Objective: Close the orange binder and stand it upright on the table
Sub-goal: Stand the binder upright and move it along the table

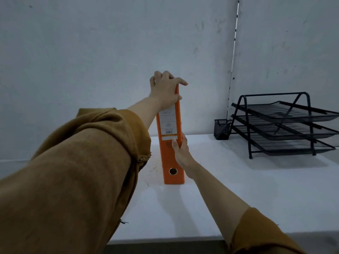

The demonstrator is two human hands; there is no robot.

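Observation:
The orange binder [169, 154] stands upright and closed on the white table [238, 189], its spine facing me with a white label and a round finger hole near the bottom. My left hand [165, 88] grips the binder's top edge from above. My right hand [180, 153] holds the binder's right side about halfway down, thumb on the spine.
A black three-tier mesh tray rack [286, 123] stands at the back right of the table. A small black mesh pen cup [222, 129] sits just left of it. A grey wall rises behind the table; the table's front edge runs close to me.

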